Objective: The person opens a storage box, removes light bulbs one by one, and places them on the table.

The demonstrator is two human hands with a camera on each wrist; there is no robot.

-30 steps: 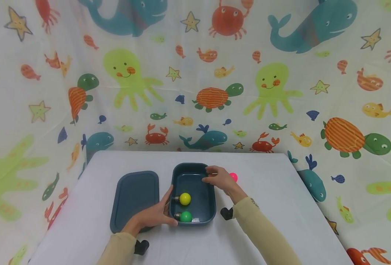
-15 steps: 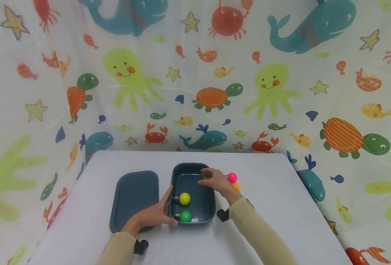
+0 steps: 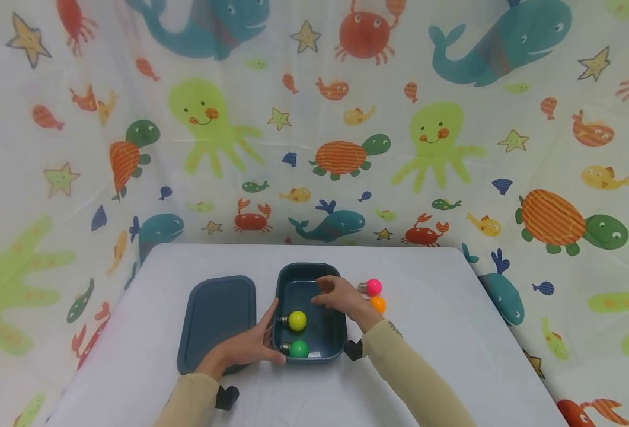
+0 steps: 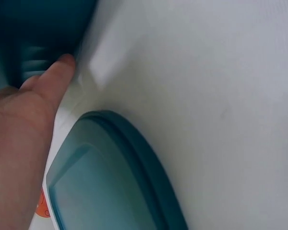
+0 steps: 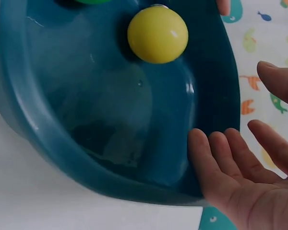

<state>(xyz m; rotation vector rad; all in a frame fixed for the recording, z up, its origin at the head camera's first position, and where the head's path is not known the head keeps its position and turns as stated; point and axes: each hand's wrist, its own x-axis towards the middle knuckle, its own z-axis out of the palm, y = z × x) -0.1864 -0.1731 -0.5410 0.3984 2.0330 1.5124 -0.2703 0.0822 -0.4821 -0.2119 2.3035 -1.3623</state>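
A dark blue plastic container (image 3: 322,335) stands in the middle of the table. Inside it, along the left side, lie a yellow light bulb (image 3: 297,321) and a green light bulb (image 3: 298,349). My left hand (image 3: 245,346) rests against the container's near left corner, fingers extended along its left side and thumb at the front. Over the far right part of the container is my right hand (image 3: 343,298), its fingers loosely bent and holding nothing. The right wrist view shows these fingers (image 5: 204,153) at the container's rim; whether they touch it I cannot tell.
A matching dark blue lid (image 3: 215,323) lies on the table left of the container, partly behind my left hand. On the right, beyond my right wrist, lie a pink light bulb (image 3: 374,287) and an orange light bulb (image 3: 378,304). A sea-animal curtain hangs behind the table.
My right hand has drifted left and slightly nearer over the container. The pink and orange bulbs, earlier covered by it, have come into sight. My left hand keeps its place.
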